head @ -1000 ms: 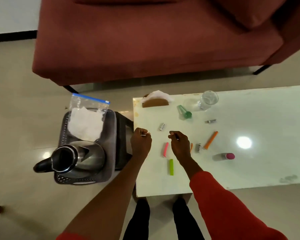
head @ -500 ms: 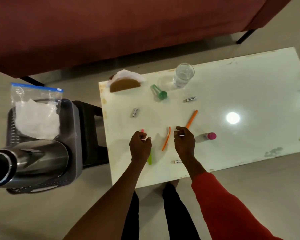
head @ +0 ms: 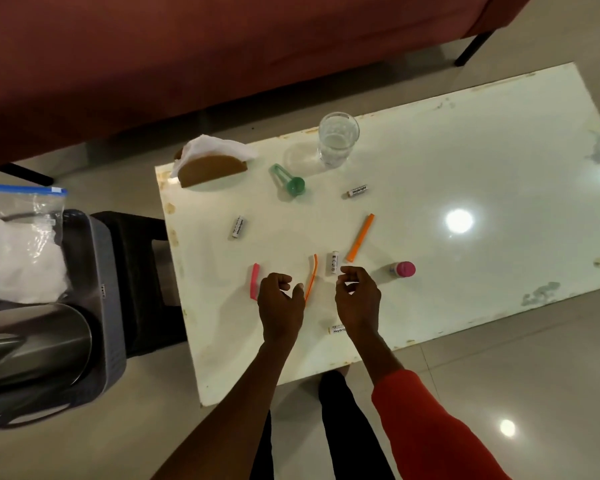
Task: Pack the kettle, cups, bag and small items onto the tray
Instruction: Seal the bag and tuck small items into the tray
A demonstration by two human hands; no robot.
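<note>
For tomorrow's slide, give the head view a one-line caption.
Two hands hover over batteries and clips on a white table; kettle and bag fill the tray.

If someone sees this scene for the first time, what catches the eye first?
Two hands, the left hand and right hand, hover with curled fingers over a white table strewn with small items. A clear glass stands near its far edge. At left, a steel kettle lies in a grey tray.

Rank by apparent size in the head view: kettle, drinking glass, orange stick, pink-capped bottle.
1. kettle, largest, though cropped by the frame edge and nearer the camera.
2. drinking glass.
3. orange stick, longer than the glass but far thinner.
4. pink-capped bottle, smallest.
</note>
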